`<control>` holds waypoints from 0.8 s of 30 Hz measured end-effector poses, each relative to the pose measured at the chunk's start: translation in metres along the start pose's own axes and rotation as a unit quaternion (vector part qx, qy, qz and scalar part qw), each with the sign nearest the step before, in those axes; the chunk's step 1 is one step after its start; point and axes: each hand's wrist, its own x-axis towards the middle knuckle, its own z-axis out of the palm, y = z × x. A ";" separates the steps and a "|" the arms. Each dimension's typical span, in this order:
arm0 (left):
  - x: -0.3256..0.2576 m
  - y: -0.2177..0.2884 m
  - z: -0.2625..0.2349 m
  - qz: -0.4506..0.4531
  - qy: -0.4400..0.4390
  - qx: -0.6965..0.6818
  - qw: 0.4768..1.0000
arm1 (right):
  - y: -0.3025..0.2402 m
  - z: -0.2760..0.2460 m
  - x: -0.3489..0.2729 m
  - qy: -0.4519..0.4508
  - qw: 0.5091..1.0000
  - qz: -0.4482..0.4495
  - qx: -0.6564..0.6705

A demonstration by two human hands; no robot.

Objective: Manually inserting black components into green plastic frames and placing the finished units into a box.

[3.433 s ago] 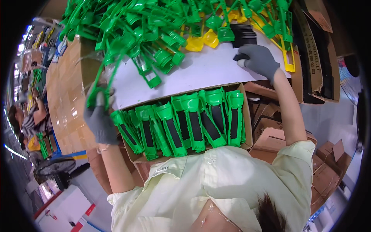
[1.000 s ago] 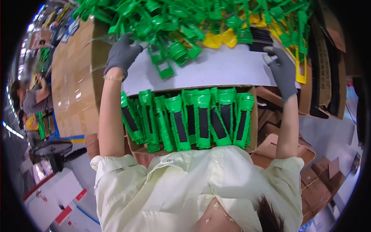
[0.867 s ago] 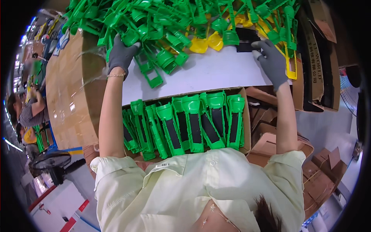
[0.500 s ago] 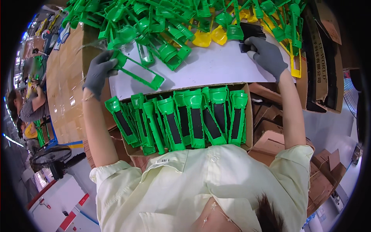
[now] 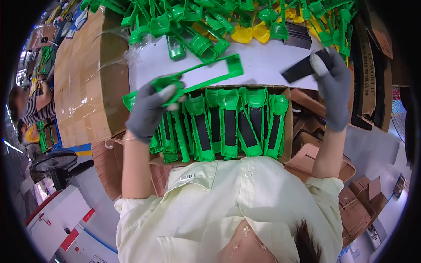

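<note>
Closed around one end of a green plastic housing (image 5: 235, 65) is my grey-gloved left hand (image 5: 151, 109). The housing has a long open frame and points to the right, above the box. A black rectangular strip (image 5: 300, 70) is pinched in my gloved right hand (image 5: 332, 87), apart from the housing. Below them, a cardboard box (image 5: 287, 131) holds several upright green housings (image 5: 229, 125) with black strips in their handles. A stack of black strips (image 5: 298, 36) lies at the far right of the white tabletop (image 5: 151, 61).
Loose green housings (image 5: 193, 22) and yellow plastic parts (image 5: 242, 34) are heaped at the back. A large taped carton (image 5: 83, 79) stands at left. Open cardboard boxes (image 5: 315, 162) lie at lower right. A black fan (image 5: 57, 164) and a person in a striped top (image 5: 39, 107) are farther left.
My left hand has brought the housing nearer and swung its frame end up to the right. My right hand has pulled back from the stack with a black strip.
</note>
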 end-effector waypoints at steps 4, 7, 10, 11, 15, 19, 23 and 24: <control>-0.001 -0.014 0.045 -0.003 -0.055 -0.086 0.995 | -0.048 0.042 -0.036 -0.094 0.977 0.159 0.103; -0.002 -0.008 0.061 -0.025 -0.074 -0.101 0.992 | -0.035 0.058 -0.043 -0.111 0.970 0.182 0.118; -0.002 -0.013 0.066 -0.020 -0.072 -0.118 0.990 | -0.034 0.062 -0.046 -0.129 0.966 0.199 0.101; -0.003 -0.014 0.068 -0.021 -0.072 -0.119 0.990 | -0.034 0.064 -0.047 -0.119 0.970 0.190 0.090; -0.006 -0.014 0.075 -0.024 -0.056 -0.126 0.990 | -0.030 0.066 -0.053 -0.114 0.980 0.156 0.049; -0.007 -0.015 0.082 -0.019 -0.024 -0.117 0.993 | -0.035 0.065 -0.051 -0.120 0.978 0.167 0.039; -0.007 -0.019 0.089 -0.030 -0.017 -0.109 0.994 | -0.024 0.066 -0.057 -0.122 0.981 0.153 -0.002; -0.008 -0.020 0.092 -0.024 -0.004 -0.099 0.995 | -0.020 0.066 -0.059 -0.115 0.988 0.084 -0.059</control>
